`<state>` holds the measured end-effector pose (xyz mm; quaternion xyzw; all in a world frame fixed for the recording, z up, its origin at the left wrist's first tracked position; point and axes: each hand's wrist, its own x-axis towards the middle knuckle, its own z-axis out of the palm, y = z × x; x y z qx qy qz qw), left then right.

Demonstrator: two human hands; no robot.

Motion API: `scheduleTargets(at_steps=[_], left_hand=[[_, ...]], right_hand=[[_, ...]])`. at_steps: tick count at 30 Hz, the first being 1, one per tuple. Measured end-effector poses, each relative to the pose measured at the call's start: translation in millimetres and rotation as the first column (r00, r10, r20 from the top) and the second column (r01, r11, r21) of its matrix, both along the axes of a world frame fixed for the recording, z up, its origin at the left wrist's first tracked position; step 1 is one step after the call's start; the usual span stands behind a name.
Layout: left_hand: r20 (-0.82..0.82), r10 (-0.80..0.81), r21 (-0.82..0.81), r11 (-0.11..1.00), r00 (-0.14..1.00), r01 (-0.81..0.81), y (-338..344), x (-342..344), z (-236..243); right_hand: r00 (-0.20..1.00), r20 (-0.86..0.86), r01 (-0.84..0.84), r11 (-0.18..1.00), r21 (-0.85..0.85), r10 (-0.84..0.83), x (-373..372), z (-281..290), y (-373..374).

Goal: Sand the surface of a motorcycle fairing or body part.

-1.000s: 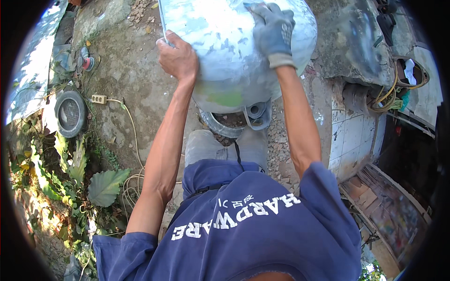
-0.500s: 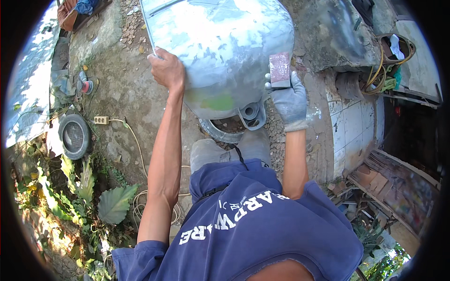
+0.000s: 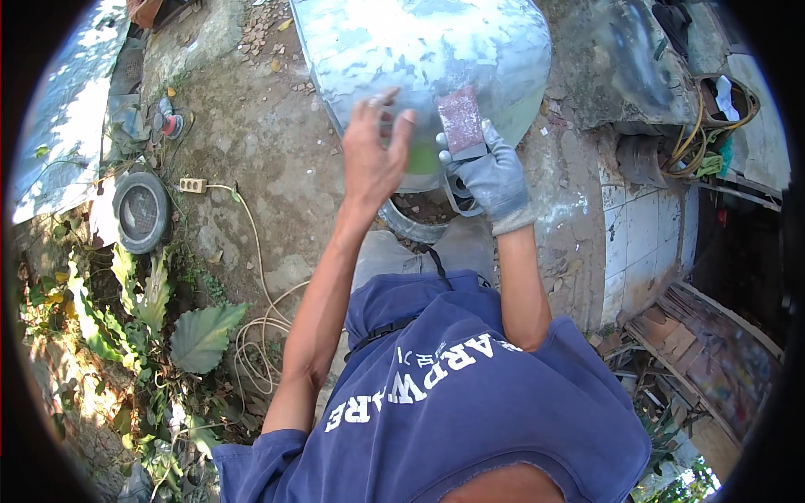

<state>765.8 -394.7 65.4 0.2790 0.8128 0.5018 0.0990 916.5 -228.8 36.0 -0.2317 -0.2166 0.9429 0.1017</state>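
A large curved panel [image 3: 419, 46], mottled white and grey with a green patch, lies in front of me above a grey ring [image 3: 411, 227]. My bare left hand [image 3: 373, 151] is open over its lower left part, fingers apart and curved; whether it touches the surface I cannot tell. My right hand [image 3: 490, 176], in a grey glove, grips a sanding block [image 3: 459, 121] with a worn reddish abrasive face turned up, at the lower right part of the panel. The two hands are close but apart.
At left are a tyre [image 3: 140, 214], a red-based power tool [image 3: 169, 123], a power strip [image 3: 192, 184] with coiled cord, leafy plants [image 3: 201, 335] and a pale sheet. At right are a stained slab, coiled hoses [image 3: 688, 142], white tiles [image 3: 637, 251] and stacked boards [image 3: 696, 352].
My left hand has left the panel's left edge and moved rightward. My right hand has come down from the panel's top, turning the block face up, then shifted slightly left.
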Motion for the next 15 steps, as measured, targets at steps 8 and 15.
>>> scheduleTargets(at_steps=[8,15], left_hand=[[0.559,-0.160,0.265,0.964,0.814,0.007,-1,38,-17],[0.573,-0.254,0.472,0.880,0.779,-0.061,-2,52,-21]], right_hand=[[0.986,0.167,-0.026,0.992,0.122,0.005,4,2,-29],[0.996,0.061,-0.063,0.995,-0.075,0.068,17,-1,-22]])
